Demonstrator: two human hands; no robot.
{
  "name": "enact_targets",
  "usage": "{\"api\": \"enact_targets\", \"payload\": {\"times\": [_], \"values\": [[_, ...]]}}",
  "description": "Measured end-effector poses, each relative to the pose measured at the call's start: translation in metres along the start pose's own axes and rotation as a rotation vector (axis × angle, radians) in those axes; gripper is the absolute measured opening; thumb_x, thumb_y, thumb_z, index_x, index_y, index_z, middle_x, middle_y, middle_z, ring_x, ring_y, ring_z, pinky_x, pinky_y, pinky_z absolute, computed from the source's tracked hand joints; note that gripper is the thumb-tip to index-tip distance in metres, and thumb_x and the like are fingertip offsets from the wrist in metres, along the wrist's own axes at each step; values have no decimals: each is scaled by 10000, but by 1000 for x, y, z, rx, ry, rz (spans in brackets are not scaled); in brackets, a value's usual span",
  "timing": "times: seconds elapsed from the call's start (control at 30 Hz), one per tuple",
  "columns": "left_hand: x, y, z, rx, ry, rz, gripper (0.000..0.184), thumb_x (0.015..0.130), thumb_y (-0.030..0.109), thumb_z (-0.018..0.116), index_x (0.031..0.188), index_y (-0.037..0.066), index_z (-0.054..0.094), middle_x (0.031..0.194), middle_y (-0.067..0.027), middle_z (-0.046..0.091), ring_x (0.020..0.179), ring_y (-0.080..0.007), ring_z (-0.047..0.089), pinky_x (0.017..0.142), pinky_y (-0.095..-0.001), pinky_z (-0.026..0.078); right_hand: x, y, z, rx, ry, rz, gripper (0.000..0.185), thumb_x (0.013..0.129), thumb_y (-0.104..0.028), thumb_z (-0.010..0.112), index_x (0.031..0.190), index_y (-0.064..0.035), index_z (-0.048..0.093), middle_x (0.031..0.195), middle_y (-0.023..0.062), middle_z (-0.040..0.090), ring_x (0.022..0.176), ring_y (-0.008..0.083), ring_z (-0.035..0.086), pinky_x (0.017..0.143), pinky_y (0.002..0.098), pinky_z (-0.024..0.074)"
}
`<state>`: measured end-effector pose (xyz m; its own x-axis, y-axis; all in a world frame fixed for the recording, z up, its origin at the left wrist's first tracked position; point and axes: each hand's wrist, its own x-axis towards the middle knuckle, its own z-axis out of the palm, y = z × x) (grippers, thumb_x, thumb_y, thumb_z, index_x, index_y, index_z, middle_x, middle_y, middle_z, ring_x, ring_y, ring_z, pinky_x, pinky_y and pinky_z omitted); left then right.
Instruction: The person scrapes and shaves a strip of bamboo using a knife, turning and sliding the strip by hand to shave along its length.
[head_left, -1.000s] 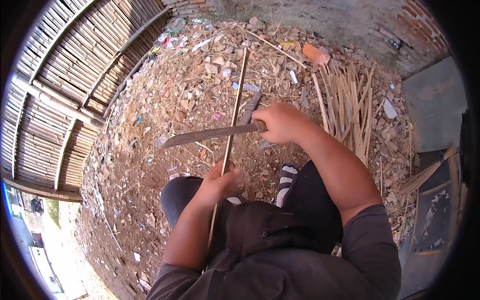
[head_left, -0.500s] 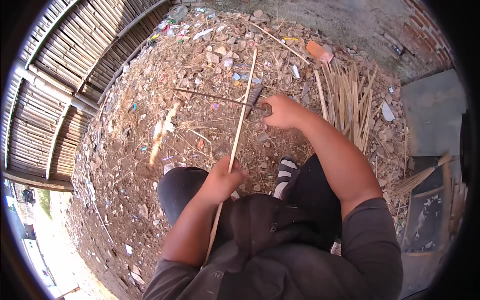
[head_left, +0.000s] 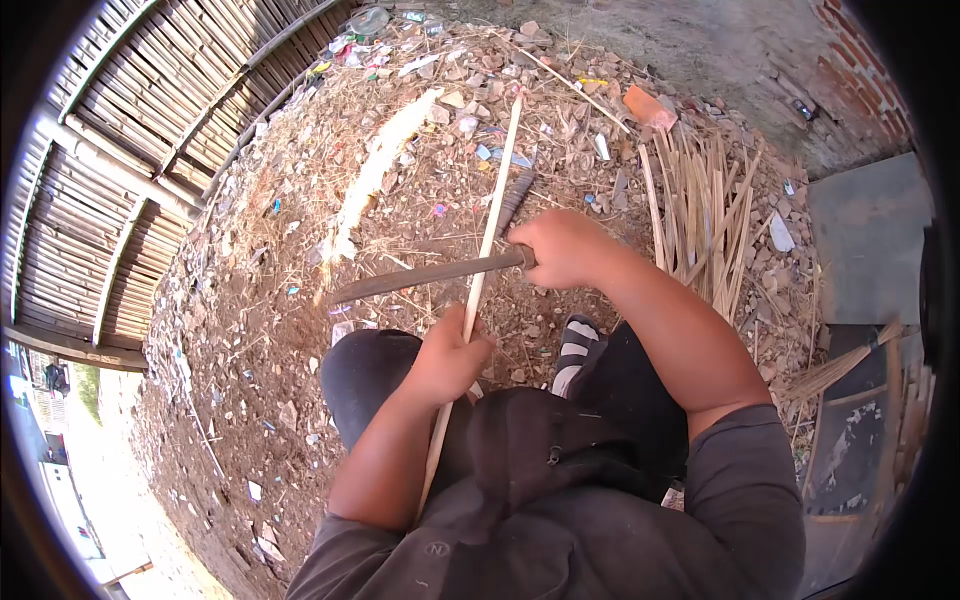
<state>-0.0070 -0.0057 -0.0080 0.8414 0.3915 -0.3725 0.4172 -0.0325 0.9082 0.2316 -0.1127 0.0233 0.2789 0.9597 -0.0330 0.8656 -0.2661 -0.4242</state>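
The step in hand looks like shaving a stick (head_left: 499, 185), which slants out from the lap: the left hand (head_left: 452, 357) grips it, the right hand (head_left: 568, 250) holds a knife (head_left: 425, 279) across it. The next stroke calls for care (the left fingers sit near the blade). Littered, stony ground (head_left: 245, 400) spreads around, with a bamboo wall (head_left: 110, 255) at left.

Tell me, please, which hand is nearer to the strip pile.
Right: the right hand is left of the strip pile; the left hand is farther left, lower in view.
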Motion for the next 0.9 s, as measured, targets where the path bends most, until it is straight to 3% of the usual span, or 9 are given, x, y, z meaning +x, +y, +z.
{"api": "enact_targets", "payload": {"times": [0.07,0.17,0.27,0.37,0.5,0.63,0.77,0.9], "values": [[4,-16,4,175,14,46,246,885,148,700,996,25,518,787,-80,591,684,-171,597,616,-355,500,7,22,8,42,8,53,284,731,-193,699,989,-81,734,806,188,699,782,399,684,715,487,539],[8,-13,3,140,11,-7,262,892,178,700,1007,19,527,809,-103,608,715,-184,618,641,-365,513,9,27,8,130,118,106,210,728,-190,698,905,-79,717,764,183,681,758,392,682,694,491,532],[10,-17,3,169,14,29,262,890,174,693,1024,14,535,820,-116,618,715,-196,630,642,-366,519,-3,7,4,24,49,21,214,725,-202,713,897,-75,718,752,187,675,750,389,684,684,484,530],[1,-4,6,232,25,-3,258,891,160,684,1032,9,530,814,-122,612,687,-191,622,614,-362,514,11,26,4,100,-73,108,294,723,-209,724,992,-92,748,788,192,694,770,384,695,700,469,543],[5,-10,1,2,18,63,267,890,144,676,1043,5,508,798,-128,609,637,-212,637,516,-333,499,10,19,12,133,131,-10,216,727,-204,714,903,-80,728,755,190,677,752,380,689,696,474,541],[0,-6,3,180,20,-13,280,897,160,680,1053,5,508,788,-121,605,606,-218,646,447,-349,515,8,16,1,61,-61,110,299,735,-200,714,998,-57,736,815,209,705,787,394,694,744,466,554],[3,-11,6,162,2,0,284,898,174,684,1046,-3,517,799,-138,620,564,-229,645,437,-366,520,10,42,3,190,217,178,268,734,-197,713,960,-54,714,790,200,694,783,418,679,727,461,548],[6,-10,6,216,44,56,278,903,180,683,1035,-5,523,774,-132,623,543,-227,640,453,-382,517,-1,10,-5,-24,-55,56,426,730,-212,743,1115,-30,724,852,226,706,825,400,701,761,453,555]]}}
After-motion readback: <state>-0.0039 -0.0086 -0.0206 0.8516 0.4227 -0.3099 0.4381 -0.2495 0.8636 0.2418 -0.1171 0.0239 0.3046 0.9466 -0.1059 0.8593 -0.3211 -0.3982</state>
